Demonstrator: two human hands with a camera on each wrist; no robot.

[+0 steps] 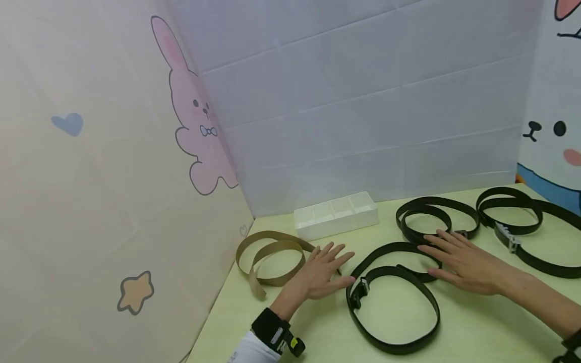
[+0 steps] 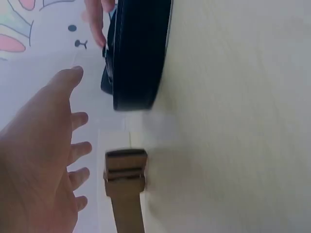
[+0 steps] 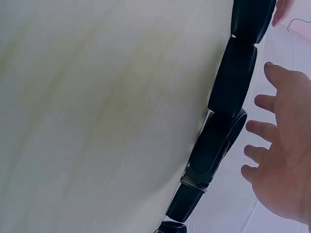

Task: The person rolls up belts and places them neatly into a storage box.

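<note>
2 hands (image 1: 318, 276) (image 1: 469, 264), outspread, near 4 belts (image 1: 404, 348)

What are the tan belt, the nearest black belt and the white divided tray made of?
Tan belt: probably woven fabric, from its dull, matte face. Nearest black belt: leather or imitation leather, smooth with a slight sheen; which is unclear. White divided tray: likely plastic, with smooth, even walls.
</note>
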